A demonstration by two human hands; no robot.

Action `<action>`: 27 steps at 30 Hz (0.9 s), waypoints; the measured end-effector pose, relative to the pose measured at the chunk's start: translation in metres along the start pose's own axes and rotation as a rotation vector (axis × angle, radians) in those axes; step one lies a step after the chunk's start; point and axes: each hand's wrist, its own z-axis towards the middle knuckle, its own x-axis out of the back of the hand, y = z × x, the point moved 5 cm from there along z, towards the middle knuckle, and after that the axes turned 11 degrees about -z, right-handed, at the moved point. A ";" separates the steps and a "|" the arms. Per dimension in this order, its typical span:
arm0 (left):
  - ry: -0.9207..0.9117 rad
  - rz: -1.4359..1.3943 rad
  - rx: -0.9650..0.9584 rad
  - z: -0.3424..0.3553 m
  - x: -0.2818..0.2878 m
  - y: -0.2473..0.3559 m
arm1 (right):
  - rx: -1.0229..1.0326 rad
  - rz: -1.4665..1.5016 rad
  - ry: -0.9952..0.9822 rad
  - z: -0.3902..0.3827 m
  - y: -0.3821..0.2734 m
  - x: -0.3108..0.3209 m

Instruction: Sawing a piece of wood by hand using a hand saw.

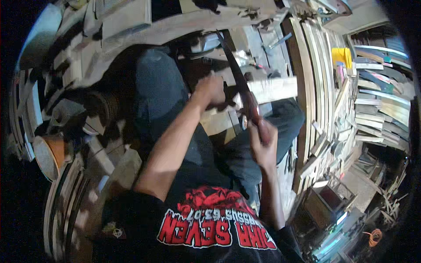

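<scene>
My right hand is wrapped round the reddish-brown handle of a long, dark, tapering tool that looks like a machete. Its narrow tip points up and away to the left. Left of the tool, my left hand is closed in a fist, somewhat blurred, above my left thigh. Dark shadow by its fingers hides what they hold, if anything. Beyond the handle, a pale wooden piece lies across, partly behind the tool.
Long wooden boards run along my right side. Farther right are stacked planks, a yellow container, a wooden box and a coiled orange cord. A round wooden-looking piece stands at the left among dim clutter.
</scene>
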 end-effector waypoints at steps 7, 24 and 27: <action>-0.050 -0.016 -0.023 0.000 -0.002 0.015 | -0.235 -0.099 -0.101 -0.078 0.013 0.052; -0.064 0.026 0.011 0.006 -0.019 -0.004 | 0.093 -0.076 0.067 -0.043 0.028 0.019; -0.096 0.008 -0.041 -0.004 -0.001 0.021 | -0.229 -0.030 0.001 -0.115 0.023 0.059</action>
